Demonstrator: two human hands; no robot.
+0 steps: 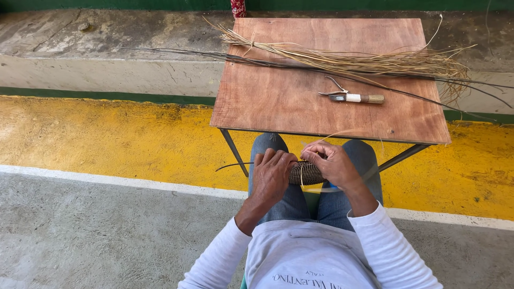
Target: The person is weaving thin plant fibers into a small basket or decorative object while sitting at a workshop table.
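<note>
A concrete floor (80, 235) runs under everything, crossed by a white line and a wide yellow band (107, 139), with a low concrete kerb beyond it. On the yellow band stands the bench (278, 101), a square brown wooden top on thin metal legs.

Along the far edge of the bench lies a long bundle of pale straw-coloured fibres (364, 61), tied near its left end and fraying out past the far right corner. Just beside it, on the near side, lie several thin dark strands (225, 54) that stick out well past both the left and right edges. Near the right edge, about halfway back, rests a knife (356, 98) with a brown and white handle, and touching its blade end is a small metal tool with curved arms, too small to tell further.

The person sits at the near edge in blue jeans and a white long-sleeved shirt. Over the lap, in front of the near edge and apart from the bench, is a small dark woven piece (305, 173). The left hand (272, 176) is closed round its left end, fingers curled over it. The right hand (331, 162) grips its right end, fingertips pinched on a pale strand that loops across the weave.
</note>
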